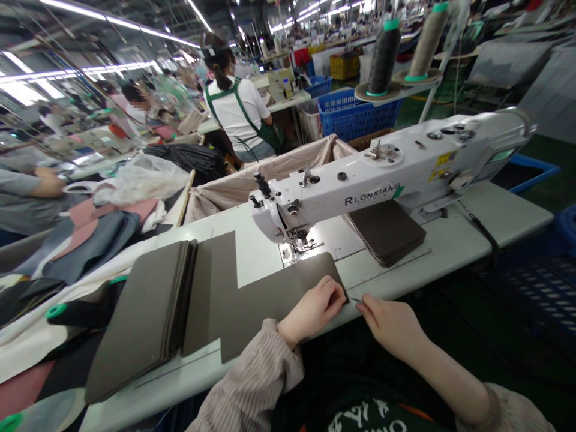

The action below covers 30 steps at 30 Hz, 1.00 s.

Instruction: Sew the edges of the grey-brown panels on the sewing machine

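Note:
A flat grey-brown leather piece [270, 294] lies on the white table [450, 240], its far end under the needle foot [302, 243] of a white sewing machine [387, 174]. My left hand [312, 309] pinches the near right corner of this piece at the table's front edge. My right hand [387, 321] sits just right of that corner, fingers pinched together on something thin I cannot make out, maybe a thread. A stack of similar grey-brown pieces [139, 318] lies to the left, a darker stack [387, 231] under the machine arm.
Two thread cones [384, 57] stand behind the machine. A beige cloth bin [234, 186] and blue crates [355, 114] lie beyond the table. Fabric piles and a thread cone [85, 309] sit at left. Other people work at stations behind.

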{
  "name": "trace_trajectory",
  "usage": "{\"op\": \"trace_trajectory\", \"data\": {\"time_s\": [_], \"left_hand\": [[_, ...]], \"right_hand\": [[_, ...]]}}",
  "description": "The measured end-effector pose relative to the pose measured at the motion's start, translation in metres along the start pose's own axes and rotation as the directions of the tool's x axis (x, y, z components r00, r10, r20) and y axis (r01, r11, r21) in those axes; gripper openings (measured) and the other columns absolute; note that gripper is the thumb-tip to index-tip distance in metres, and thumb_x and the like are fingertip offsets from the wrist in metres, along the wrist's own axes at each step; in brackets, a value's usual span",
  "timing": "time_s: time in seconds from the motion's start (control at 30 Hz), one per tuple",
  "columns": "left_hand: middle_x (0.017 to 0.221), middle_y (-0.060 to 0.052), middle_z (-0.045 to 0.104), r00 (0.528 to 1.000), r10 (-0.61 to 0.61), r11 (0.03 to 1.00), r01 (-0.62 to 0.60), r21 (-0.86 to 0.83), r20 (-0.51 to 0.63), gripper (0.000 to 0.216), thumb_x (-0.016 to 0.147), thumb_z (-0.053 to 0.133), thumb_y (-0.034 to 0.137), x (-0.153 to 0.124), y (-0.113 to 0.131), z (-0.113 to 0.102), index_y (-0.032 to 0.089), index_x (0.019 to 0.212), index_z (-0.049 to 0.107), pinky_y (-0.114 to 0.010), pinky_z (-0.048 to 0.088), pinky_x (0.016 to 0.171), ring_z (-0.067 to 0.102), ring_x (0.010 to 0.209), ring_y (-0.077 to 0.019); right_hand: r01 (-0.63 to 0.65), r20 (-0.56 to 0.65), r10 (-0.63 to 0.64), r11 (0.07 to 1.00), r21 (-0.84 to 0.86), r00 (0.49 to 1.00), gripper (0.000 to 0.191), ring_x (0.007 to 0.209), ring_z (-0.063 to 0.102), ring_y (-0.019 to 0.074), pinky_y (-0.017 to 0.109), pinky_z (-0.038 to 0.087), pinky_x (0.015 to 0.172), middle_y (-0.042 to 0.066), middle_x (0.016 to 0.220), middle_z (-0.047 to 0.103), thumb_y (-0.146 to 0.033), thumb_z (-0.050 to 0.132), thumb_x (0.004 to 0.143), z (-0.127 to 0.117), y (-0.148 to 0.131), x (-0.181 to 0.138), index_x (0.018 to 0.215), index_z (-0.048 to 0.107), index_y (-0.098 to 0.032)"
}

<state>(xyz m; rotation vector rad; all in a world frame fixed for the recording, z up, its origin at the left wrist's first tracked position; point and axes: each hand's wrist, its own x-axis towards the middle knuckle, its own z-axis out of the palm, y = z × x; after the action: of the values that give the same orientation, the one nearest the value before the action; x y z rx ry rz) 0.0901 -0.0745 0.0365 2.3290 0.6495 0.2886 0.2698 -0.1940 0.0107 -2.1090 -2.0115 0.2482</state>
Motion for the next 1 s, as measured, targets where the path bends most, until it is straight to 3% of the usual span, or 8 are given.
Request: {"op": "trace_trajectory", "data": {"time_s": [0.13, 0.2, 0.37, 0.43, 0.57, 0.7, 0.9, 1.0], "left_hand": [[0.14, -0.013, 0.049, 0.983, -0.053, 0.999, 0.053, -0.005, -0.174, 0.006, 0.097, 0.05, 0.024, -0.021, 0.001, -0.001, 0.019, 0.101, 0.053, -0.048, 0.034, 0.111, 0.042, 0.134, -0.0257], [0.149, -0.012, 0.043, 0.993, -0.035, 0.999, 0.031, -0.033, -0.113, 0.014, 0.094, 0.056, 0.026, -0.033, 0.008, 0.001, 0.02, 0.107, 0.054, -0.055, 0.023, 0.117, 0.031, 0.143, -0.0281], [0.087, -0.003, 0.075, 0.929, 0.18, 0.873, 0.001, -0.487, 0.324, 0.022, 0.101, 0.044, 0.032, -0.071, 0.026, -0.012, 0.022, 0.11, 0.061, -0.032, 0.051, 0.097, 0.072, 0.091, -0.0156], [0.078, -0.002, 0.074, 0.971, 0.068, 0.896, 0.041, -0.442, 0.228, 0.025, 0.101, 0.044, 0.035, -0.089, 0.021, -0.024, 0.021, 0.105, 0.064, -0.033, 0.051, 0.097, 0.072, 0.084, -0.0161], [0.138, -0.014, 0.056, 0.967, -0.212, 0.972, 0.224, 0.069, -0.143, 0.062, 0.081, 0.072, 0.049, -0.128, -0.011, -0.034, 0.023, 0.134, 0.052, -0.054, 0.03, 0.114, 0.047, 0.133, -0.032], [0.16, -0.011, 0.023, 0.948, -0.257, 0.851, 0.314, 0.42, -0.189, 0.085, 0.083, 0.071, 0.033, -0.164, -0.036, -0.021, 0.027, 0.153, 0.024, -0.059, 0.019, 0.117, 0.02, 0.147, -0.0334], [0.143, 0.001, 0.053, 0.953, -0.218, 0.927, 0.27, 0.261, -0.212, 0.053, 0.092, 0.044, 0.01, -0.207, -0.028, -0.036, 0.034, 0.139, 0.051, -0.047, 0.033, 0.116, 0.048, 0.134, -0.0214], [0.118, -0.002, 0.07, 0.833, -0.393, 0.915, 0.397, -0.073, -0.39, 0.025, 0.093, 0.055, 0.025, -0.217, -0.016, -0.065, 0.03, 0.113, 0.069, -0.044, 0.044, 0.107, 0.063, 0.115, -0.024]], "right_hand": [[-0.081, -0.048, 0.086, 0.993, 0.084, 0.995, 0.026, 0.057, 0.063, 0.0177, 0.029, 0.028, 0.05, -0.001, 0.067, 0.066, -0.039, 0.036, 0.102, 0.0, 0.015, 0.001, 0.088, 0.051, -0.022], [-0.098, -0.059, 0.106, 0.987, 0.129, 0.993, 0.027, 0.059, 0.064, 0.0181, 0.028, 0.031, 0.051, -0.001, 0.067, 0.064, -0.04, 0.034, 0.102, 0.002, 0.02, 0.003, 0.089, 0.05, -0.023], [-0.078, -0.086, 0.101, 0.968, 0.241, 0.991, 0.028, 0.068, 0.066, 0.0189, 0.028, 0.041, 0.057, 0.0, 0.074, 0.067, -0.043, 0.036, 0.101, 0.003, 0.021, 0.01, 0.097, 0.055, -0.022], [-0.001, -0.108, 0.032, 0.961, 0.278, 0.994, 0.03, 0.077, 0.067, 0.019, 0.028, 0.045, 0.063, 0.003, 0.089, 0.07, -0.048, 0.044, 0.097, 0.002, 0.017, 0.012, 0.104, 0.057, -0.022], [0.239, -0.083, -0.225, 0.936, 0.258, 0.971, 0.048, 0.097, 0.067, 0.0206, 0.03, 0.052, 0.077, 0.009, 0.135, 0.059, -0.05, 0.055, 0.091, 0.001, 0.004, 0.017, 0.132, 0.051, -0.025], [0.397, -0.013, -0.399, 0.909, 0.123, 0.917, 0.062, 0.077, 0.069, 0.0189, 0.033, 0.055, 0.07, 0.009, 0.147, 0.048, -0.04, 0.057, 0.09, 0.01, -0.002, 0.021, 0.148, 0.038, -0.03], [0.434, -0.026, -0.445, 0.856, 0.282, 0.895, 0.038, 0.095, 0.068, 0.0214, 0.034, 0.053, 0.08, 0.007, 0.122, 0.068, -0.018, 0.05, 0.088, -0.001, 0.018, 0.019, 0.123, 0.064, -0.027], [0.236, -0.019, -0.267, 0.815, 0.529, 0.964, 0.022, 0.091, 0.067, 0.0212, 0.031, 0.052, 0.08, 0.005, 0.101, 0.072, -0.03, 0.052, 0.092, -0.027, 0.02, 0.023, 0.105, 0.069, -0.024]]}}
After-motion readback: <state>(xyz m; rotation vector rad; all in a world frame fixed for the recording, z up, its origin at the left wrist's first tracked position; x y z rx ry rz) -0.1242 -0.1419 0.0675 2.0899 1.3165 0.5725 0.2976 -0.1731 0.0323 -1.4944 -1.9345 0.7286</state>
